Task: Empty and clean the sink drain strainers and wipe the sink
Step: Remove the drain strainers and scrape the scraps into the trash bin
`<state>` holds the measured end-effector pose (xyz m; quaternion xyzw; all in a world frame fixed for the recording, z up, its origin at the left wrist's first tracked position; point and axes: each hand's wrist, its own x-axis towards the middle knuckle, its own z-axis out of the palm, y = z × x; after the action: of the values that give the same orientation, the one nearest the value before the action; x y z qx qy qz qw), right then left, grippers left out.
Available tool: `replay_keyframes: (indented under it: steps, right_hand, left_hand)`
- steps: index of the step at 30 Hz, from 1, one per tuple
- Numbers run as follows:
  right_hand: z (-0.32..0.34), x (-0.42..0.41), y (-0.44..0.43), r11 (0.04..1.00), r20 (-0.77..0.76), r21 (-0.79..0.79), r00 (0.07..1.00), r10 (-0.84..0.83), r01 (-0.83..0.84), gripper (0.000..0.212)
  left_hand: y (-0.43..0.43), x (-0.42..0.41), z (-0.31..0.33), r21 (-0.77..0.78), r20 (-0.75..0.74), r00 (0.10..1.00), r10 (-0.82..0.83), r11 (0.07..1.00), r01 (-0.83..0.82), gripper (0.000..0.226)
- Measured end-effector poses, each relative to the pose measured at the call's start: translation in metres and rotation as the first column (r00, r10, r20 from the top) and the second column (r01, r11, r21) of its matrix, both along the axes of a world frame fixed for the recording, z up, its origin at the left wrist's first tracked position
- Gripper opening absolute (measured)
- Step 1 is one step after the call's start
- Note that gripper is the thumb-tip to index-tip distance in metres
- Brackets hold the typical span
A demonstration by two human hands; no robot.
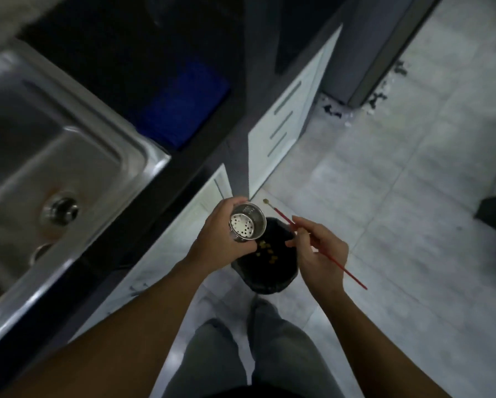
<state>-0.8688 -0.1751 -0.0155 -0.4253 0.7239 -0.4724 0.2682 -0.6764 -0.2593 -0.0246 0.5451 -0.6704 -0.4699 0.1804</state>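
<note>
My left hand point(216, 235) grips a steel drain strainer cup point(247, 222), tipped so its perforated bottom faces me, above a black-lined trash bin point(265, 278) on the floor. Yellowish food bits point(266, 249) lie or fall inside the bin. A thin red stick point(331, 259) is pinched in my right hand point(317, 258), its small tip point(265, 201) pointing up past the strainer. The steel sink point(48, 156) is at the left, with a round drain fitting point(60, 212) in its basin.
A dark counter holds a blue cloth point(183, 107) right of the sink. White cabinet fronts point(287, 116) run below it. Grey tiled floor point(399, 211) spreads right, with dark debris point(334, 109) near a grey appliance base. My legs stand below the bin.
</note>
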Motion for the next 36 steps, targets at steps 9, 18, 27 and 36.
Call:
replay_keyframes:
  steps: [9, 18, 27, 36]
  right_hand:
    - [0.094, 0.087, -0.094, 0.945, -0.063, -0.214, 0.969, 0.241, -0.249, 0.028]
    - [0.096, 0.234, -0.145, 0.799, -0.191, -0.151, 0.81, 0.554, -0.582, 0.027]
    - [0.051, 0.321, -0.18, 0.672, -0.312, 0.228, 0.601, 0.736, -0.705, 0.025]
    - [0.025, 0.326, -0.183, 0.753, -0.539, 0.225, 0.565, 0.625, -0.618, 0.023]
  left_hand:
    - [-0.016, 0.106, 0.109, -0.326, -0.067, 0.892, 0.447, 0.835, -0.443, 0.082]
    - [-0.019, 0.235, 0.099, -0.296, -0.021, 0.683, 0.73, 0.648, -0.702, 0.081]
    - [-0.035, 0.31, 0.046, -0.147, 0.107, 0.664, 0.74, 0.672, -0.725, 0.084]
    - [-0.076, 0.327, -0.026, 0.089, 0.283, 0.729, 0.623, 0.74, -0.667, 0.088]
